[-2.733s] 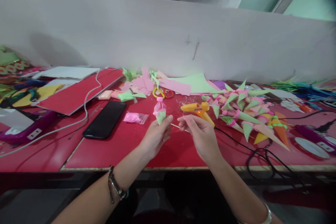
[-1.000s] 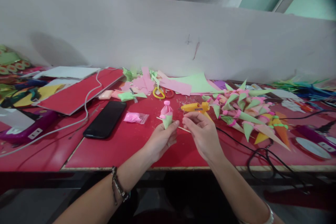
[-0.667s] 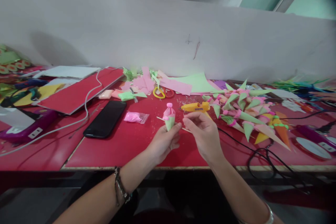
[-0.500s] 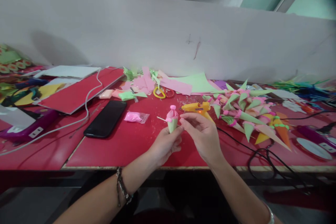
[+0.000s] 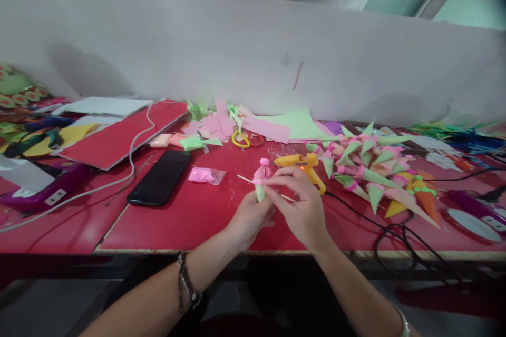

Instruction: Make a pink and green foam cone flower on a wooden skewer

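My left hand (image 5: 251, 218) is closed round the lower end of a small paper cone (image 5: 260, 193), pale green with pink folded paper (image 5: 262, 171) and a pink ball (image 5: 264, 161) on top. A pink band (image 5: 257, 181) runs round the cone's rim. Against that band, my right hand (image 5: 300, 202) has its thumb and forefinger pinched together; whatever lies between the tips is too small to make out. A thin pale stick (image 5: 245, 179) pokes out left of the cone, and a similar thin piece shows under the right fingers. Just behind the right hand lies a yellow glue gun (image 5: 294, 161).
Finished paper cones (image 5: 367, 160) are heaped at right, near the glue gun's black cord (image 5: 356, 203). A black phone (image 5: 160, 178) and a bag of pink clay (image 5: 205, 175) lie at left. Scissors (image 5: 241, 139) and paper sheets (image 5: 292, 125) sit behind.
My right hand has moved left and slightly down, from beside the cone onto its pink band. The left hand still holds the cone, nearly in place.
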`<state>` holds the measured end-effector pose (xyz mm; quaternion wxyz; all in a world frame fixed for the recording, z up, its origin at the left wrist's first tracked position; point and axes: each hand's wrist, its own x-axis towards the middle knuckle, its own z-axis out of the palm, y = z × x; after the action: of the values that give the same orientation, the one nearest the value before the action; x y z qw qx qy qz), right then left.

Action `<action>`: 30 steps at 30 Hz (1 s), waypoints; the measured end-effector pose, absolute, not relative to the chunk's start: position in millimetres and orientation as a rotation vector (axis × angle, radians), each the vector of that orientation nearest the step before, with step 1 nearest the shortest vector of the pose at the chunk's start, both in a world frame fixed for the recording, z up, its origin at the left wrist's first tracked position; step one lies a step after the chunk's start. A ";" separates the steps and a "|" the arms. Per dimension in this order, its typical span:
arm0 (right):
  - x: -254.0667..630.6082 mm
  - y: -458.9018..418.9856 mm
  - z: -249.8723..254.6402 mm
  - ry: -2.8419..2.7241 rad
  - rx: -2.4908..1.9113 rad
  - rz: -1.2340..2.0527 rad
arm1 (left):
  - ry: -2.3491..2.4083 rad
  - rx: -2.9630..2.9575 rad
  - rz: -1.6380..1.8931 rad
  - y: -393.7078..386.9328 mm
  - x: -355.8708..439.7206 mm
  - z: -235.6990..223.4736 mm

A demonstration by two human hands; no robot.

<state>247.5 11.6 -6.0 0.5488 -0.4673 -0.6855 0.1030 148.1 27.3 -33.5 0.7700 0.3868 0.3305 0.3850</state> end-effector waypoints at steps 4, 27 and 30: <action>247.5 12.0 -6.9 -1.612 -1.130 0.230 | 0.718 0.879 0.859 27.1 149.5 -35.5; 243.1 15.6 -11.5 -1.363 -1.054 0.656 | 0.784 1.102 0.936 28.5 149.3 -37.3; 244.2 16.5 -11.9 -1.374 -1.041 0.678 | 0.779 1.077 0.924 28.8 149.0 -36.3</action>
<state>244.2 16.5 -11.9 0.6008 -0.4492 -0.5930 0.2928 149.0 28.8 -36.3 0.6897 0.4817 0.3484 0.4133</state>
